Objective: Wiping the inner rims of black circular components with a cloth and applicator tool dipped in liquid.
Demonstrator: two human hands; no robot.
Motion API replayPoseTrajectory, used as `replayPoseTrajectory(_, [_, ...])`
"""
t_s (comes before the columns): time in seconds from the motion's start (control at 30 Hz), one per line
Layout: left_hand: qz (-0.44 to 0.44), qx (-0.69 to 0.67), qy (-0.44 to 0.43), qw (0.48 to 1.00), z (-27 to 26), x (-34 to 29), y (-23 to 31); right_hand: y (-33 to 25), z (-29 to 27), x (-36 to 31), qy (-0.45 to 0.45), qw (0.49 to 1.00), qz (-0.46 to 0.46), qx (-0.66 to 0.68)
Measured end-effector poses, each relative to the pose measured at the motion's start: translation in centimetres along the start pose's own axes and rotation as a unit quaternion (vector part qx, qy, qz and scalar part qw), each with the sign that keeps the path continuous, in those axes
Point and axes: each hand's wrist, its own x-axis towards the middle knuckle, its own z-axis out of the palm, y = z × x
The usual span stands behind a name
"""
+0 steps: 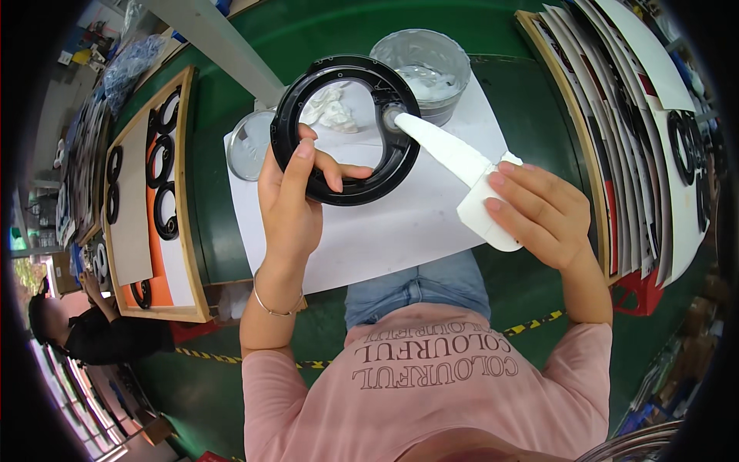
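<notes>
My left hand (291,196) grips a black plastic ring (362,189) at its lower left, fingers reaching through the opening. On the ring's inner right side is a widened part with a round pale spot. In my right hand (543,208) is a white spatula (443,146), its wide end between my fingers and thumb. Its narrow tip meets the ring at that pale spot. Just beyond the ring stands a round tub (443,114) with whitish paste inside. Left of the ring lies a clear round lid (248,154), and crumpled white tissue (332,108) shows through the opening.
White paper (369,250) covers the green table beneath my hands. At left, a wooden-framed tray (192,254) holds several black rings. At right, another wooden frame (573,115) holds stacked boards. A grey post (223,50) rises behind the lid. A person in black (115,339) is at far left.
</notes>
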Motion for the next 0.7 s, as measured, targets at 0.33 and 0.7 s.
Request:
replayPoseTrajectory(0.33, [0.006, 0.004, -0.007, 1.000, 0.54, 0.16, -0.08, 0.29, -0.04, -0.24, 0.008, 1.000, 0.006, -0.003])
replayPoseTrajectory(0.7, [0.020, 0.014, -0.018, 1.000, 0.84, 0.19, -0.05, 0.90, -0.10, -0.75, 0.042, 0.998, 0.036, 0.033])
